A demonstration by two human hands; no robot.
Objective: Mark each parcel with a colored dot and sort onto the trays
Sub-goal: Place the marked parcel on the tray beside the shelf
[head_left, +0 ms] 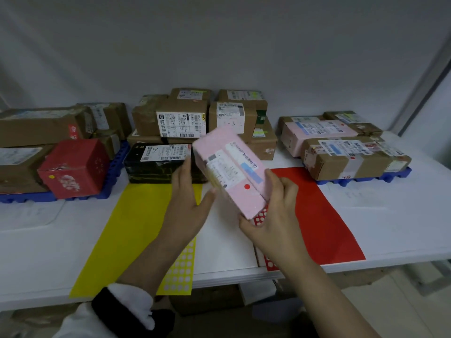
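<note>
A pink parcel (231,172) with white labels and a red dot on its top is held tilted above the table's middle. My right hand (275,215) grips its near end, with a red sticker sheet (260,217) pinched under it. My left hand (188,198) rests open against the parcel's left side, fingers spread. A yellow dot sheet (180,272) lies on the table under my left forearm. The left blue tray (114,172) carries a red box (73,167) with a yellow dot and brown boxes. On the right blue tray (395,175) lie pink and brown parcels with red dots.
An unsorted pile of brown boxes (195,118) and a black parcel (156,162) sits at the back centre against the wall. A yellow paper strip (131,223) and a red paper strip (324,215) lie on the white table. The table's front edge runs just below the sheets.
</note>
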